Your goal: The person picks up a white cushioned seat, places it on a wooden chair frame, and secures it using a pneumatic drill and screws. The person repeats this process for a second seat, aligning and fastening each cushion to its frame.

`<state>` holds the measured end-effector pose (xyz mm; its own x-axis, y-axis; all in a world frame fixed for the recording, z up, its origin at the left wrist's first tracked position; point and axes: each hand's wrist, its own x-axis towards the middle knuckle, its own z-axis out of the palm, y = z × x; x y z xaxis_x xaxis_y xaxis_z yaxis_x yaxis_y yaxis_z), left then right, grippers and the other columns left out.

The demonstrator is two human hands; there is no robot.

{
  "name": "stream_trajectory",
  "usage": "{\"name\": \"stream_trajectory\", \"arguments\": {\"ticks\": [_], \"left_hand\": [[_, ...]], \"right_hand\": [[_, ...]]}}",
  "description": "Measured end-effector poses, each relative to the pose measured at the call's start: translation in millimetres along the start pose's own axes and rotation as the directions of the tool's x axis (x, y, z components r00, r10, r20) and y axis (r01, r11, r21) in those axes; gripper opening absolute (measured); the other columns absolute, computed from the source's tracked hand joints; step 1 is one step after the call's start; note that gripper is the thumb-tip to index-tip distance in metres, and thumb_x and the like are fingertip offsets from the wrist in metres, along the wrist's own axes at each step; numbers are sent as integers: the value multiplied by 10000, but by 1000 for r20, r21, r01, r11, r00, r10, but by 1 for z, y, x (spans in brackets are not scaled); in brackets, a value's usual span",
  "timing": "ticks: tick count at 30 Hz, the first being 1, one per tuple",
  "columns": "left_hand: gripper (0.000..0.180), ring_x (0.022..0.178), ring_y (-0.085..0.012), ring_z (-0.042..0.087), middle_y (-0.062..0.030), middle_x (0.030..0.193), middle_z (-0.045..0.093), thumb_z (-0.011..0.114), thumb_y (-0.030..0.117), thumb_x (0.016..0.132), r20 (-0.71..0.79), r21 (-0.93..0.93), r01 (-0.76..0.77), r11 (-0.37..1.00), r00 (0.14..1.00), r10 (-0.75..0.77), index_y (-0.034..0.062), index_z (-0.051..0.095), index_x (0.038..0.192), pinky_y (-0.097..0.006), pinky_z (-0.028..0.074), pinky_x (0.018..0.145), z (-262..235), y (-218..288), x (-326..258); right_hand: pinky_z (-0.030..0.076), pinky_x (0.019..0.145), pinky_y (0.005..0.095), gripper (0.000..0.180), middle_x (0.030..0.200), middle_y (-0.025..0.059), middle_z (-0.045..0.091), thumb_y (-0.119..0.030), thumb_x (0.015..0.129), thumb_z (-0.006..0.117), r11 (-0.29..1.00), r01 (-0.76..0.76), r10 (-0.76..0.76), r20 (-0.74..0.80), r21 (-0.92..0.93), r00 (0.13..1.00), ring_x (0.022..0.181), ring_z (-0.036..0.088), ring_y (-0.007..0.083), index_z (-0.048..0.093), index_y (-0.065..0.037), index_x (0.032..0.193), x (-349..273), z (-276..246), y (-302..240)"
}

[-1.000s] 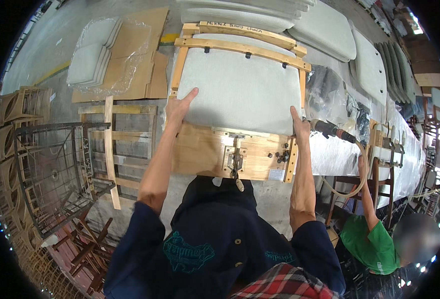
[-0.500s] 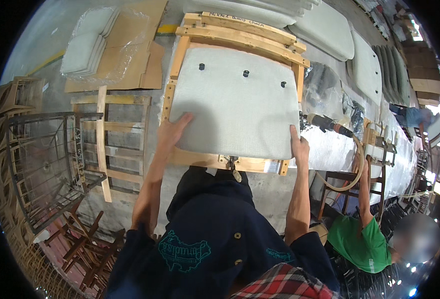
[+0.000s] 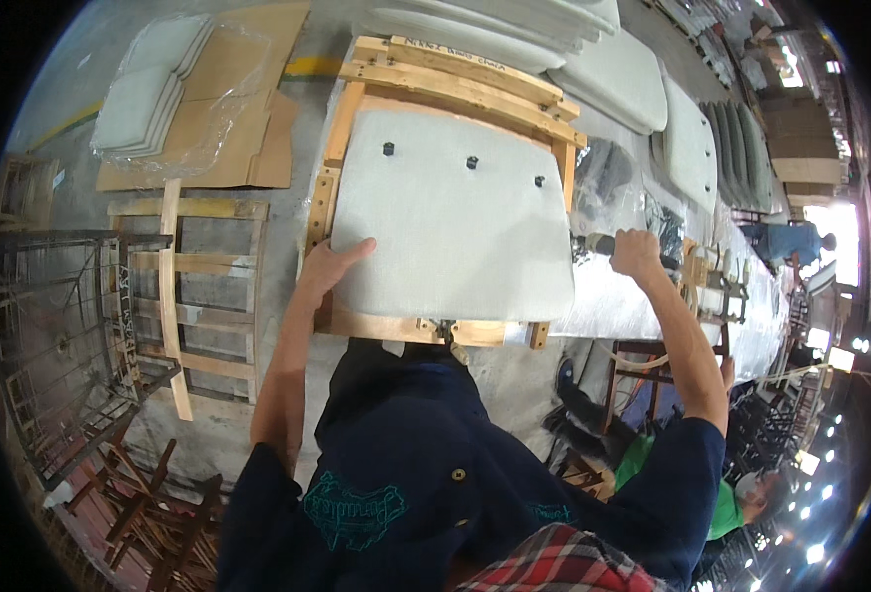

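A pale grey upholstered seat panel (image 3: pixel 450 237) lies in a wooden frame jig (image 3: pixel 323 212), with three small black fittings (image 3: pixel 472 162) along its far side. My left hand (image 3: pixel 329 266) grips the panel's left edge. Its thumb rests on the fabric, while the fingers are mostly hidden at the edge. To the right of the panel, my right hand (image 3: pixel 638 254) is closed round a power screwdriver (image 3: pixel 601 243) that lies over the plastic-covered table; a pale hose (image 3: pixel 643 365) shows below it. A metal clamp (image 3: pixel 447 333) sits at the jig's near rail.
More grey panels (image 3: pixel 613 84) are stacked beyond and to the right. Wrapped panels (image 3: pixel 149 94) rest on cardboard at the far left, beside a wooden pallet (image 3: pixel 199 261) and a metal rack (image 3: pixel 56 326). A co-worker in green (image 3: pixel 726 508) is at the lower right.
My right hand has let go of the panel's right edge and moved right onto the power screwdriver. My left hand stays at the left edge. The view has shifted slightly.
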<state>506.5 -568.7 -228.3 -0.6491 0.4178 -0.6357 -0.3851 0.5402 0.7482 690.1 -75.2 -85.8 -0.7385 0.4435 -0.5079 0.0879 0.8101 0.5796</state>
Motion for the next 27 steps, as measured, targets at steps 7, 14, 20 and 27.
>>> {"name": "stream_trajectory", "arguments": {"ticks": [7, 14, 20, 27], "left_hand": [[947, 1210, -352, 583, -280, 1372, 561, 764, 545, 775, 211, -567, 205, 797, 972, -100, -67, 487, 1443, -446, 466, 997, -15, 38, 25], [792, 1155, -319, 606, -217, 1258, 625, 761, 417, 760, 291, -503, 280, 818, 946, -146, -26, 550, 1383, -458, 489, 956, -6, 53, 2], [662, 1100, -282, 634, -170, 1192, 639, 770, 263, 785, 354, -413, 128, 902, 935, 29, -32, 560, 1340, -427, 528, 899, -4, 50, -14], [727, 1064, -274, 656, -184, 1165, 656, 861, 175, 759, 219, -643, -15, 766, 954, 203, -72, 519, 1351, -399, 532, 902, 39, 69, -97]], "right_hand": [[568, 870, 470, 584, 1015, 251, 744, -465, 828, 733, 858, -191, 234, -32, 477, 972, 995, 722, 427, 703, 30, 1137, -61, -102, 34], [315, 346, 260, 402, 670, -10, 521, -474, 924, 729, -649, -141, 269, 399, 748, 877, 440, 470, 96, 575, -103, 941, -88, -81, -81], [299, 333, 239, 451, 706, 26, 504, -502, 976, 598, -729, -340, -73, 427, 594, 901, 463, 454, 101, 546, -71, 1097, -61, -92, -140], [338, 374, 247, 564, 764, 39, 519, -333, 1006, 549, -605, -154, 122, 282, 781, 952, 475, 443, 80, 442, -110, 1513, -39, -100, -161]]}}
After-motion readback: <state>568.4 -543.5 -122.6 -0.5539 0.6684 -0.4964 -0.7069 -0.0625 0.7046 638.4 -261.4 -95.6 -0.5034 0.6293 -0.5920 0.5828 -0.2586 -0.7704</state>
